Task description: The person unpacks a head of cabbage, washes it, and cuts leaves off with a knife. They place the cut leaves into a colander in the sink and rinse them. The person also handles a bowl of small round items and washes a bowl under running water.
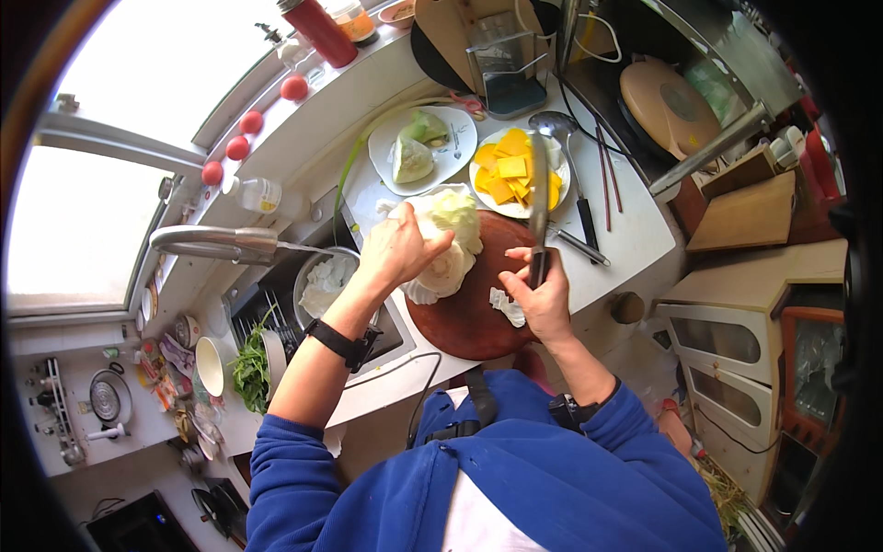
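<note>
My left hand (400,245) rests on a head of cabbage (448,265), its fingers spread over the leaves. The cabbage sits at the left side of a round reddish-brown cutting board (455,328). In my right hand (545,293) is a kitchen knife (540,186) by its dark handle, blade pointing away from me above the board's right edge. A torn piece of white leaf (508,308) lies on the board beside the right hand. Beyond the board are a plate of yellow-orange slices (512,167) and a white plate (455,165) holding pale green vegetable pieces (412,160).
Water runs from a faucet (234,245) into a metal bowl (303,290) in the sink. A skimmer (585,221), a peeler-like utensil (583,247) and chopsticks (607,176) lie right of the plates. Leafy greens (252,372) stand at the left; a red thermos (321,31) is on the sill.
</note>
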### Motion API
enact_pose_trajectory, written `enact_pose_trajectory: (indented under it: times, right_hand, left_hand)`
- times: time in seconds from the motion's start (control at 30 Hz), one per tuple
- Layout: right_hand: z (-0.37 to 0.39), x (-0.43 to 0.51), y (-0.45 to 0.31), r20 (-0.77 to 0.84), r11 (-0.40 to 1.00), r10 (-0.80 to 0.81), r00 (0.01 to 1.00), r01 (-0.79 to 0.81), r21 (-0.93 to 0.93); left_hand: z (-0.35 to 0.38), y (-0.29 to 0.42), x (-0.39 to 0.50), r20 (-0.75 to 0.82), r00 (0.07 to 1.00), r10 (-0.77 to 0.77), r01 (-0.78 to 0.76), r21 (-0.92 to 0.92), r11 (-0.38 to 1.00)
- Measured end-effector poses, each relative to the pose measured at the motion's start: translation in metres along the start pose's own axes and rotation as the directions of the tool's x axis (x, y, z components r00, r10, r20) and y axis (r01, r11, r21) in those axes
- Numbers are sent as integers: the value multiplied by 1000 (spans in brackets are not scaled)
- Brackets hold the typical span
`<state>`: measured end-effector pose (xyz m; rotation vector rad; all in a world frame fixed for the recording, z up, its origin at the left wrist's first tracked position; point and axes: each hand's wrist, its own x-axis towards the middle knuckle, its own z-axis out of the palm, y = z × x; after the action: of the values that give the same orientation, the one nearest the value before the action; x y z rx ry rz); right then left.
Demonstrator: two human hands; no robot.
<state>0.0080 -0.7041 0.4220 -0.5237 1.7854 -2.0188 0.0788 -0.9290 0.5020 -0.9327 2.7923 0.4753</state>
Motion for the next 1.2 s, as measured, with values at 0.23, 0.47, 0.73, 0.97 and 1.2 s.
enact_pose_trajectory:
  times: [0.23, 0.47, 0.73, 0.97, 1.2]
  right_hand:
    - [33, 6, -5, 170, 985, -55, 984, 81, -150]
    - [51, 26, 3, 207, 956, -109, 972, 159, -248]
    - [60, 33, 10, 151, 944, -71, 986, 116, -310]
    - [74, 29, 17, 55, 938, -147, 988, 157, -308]
    - [90, 21, 1, 171, 944, -185, 968, 223, -242]
  left_hand:
    - [-10, -14, -1, 298, 914, 276, -175, -325, 929]
    - [-13, -12, 17, 236, 842, 485, -439, -222, 871]
    - [-24, -5, 35, 205, 865, 458, -502, 324, 802]
    - [-31, -24, 55, 293, 866, 404, -460, 152, 875]
    - [-10, -36, 65, 112, 915, 388, -400, 124, 908]
